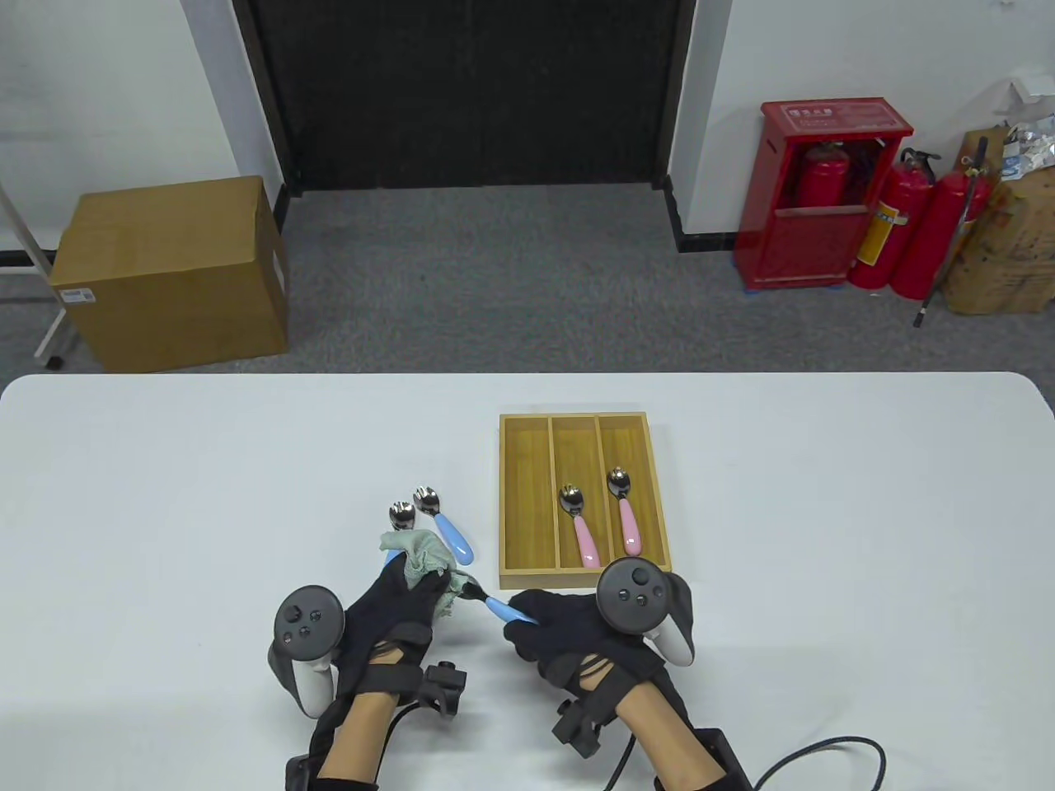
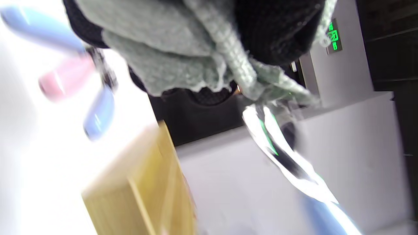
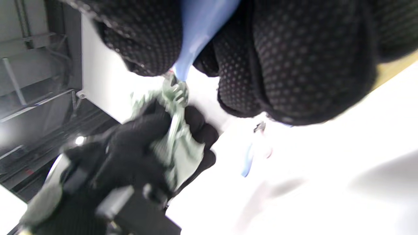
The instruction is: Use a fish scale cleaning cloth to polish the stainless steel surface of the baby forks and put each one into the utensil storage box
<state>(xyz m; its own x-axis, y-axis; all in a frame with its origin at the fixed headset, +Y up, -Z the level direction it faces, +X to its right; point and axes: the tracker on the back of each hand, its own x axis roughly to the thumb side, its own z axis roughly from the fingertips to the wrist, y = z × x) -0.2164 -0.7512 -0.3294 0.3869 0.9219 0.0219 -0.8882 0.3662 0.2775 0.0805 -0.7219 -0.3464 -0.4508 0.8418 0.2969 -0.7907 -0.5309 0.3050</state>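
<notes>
Blue-handled fork, steel head wrapped in crumpled green cloth

We see a white table in front of a grey carpet. A cardboard box sits on the floor at left. At right, a red cabinet stands beside two extinguishers and some cartons.

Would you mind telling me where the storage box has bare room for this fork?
The storage box's leftmost compartment is bare. The middle and right ones each hold a pink-handled fork, bare only toward their far ends. Crowded: two blue-handled forks beside the cloth.
</notes>
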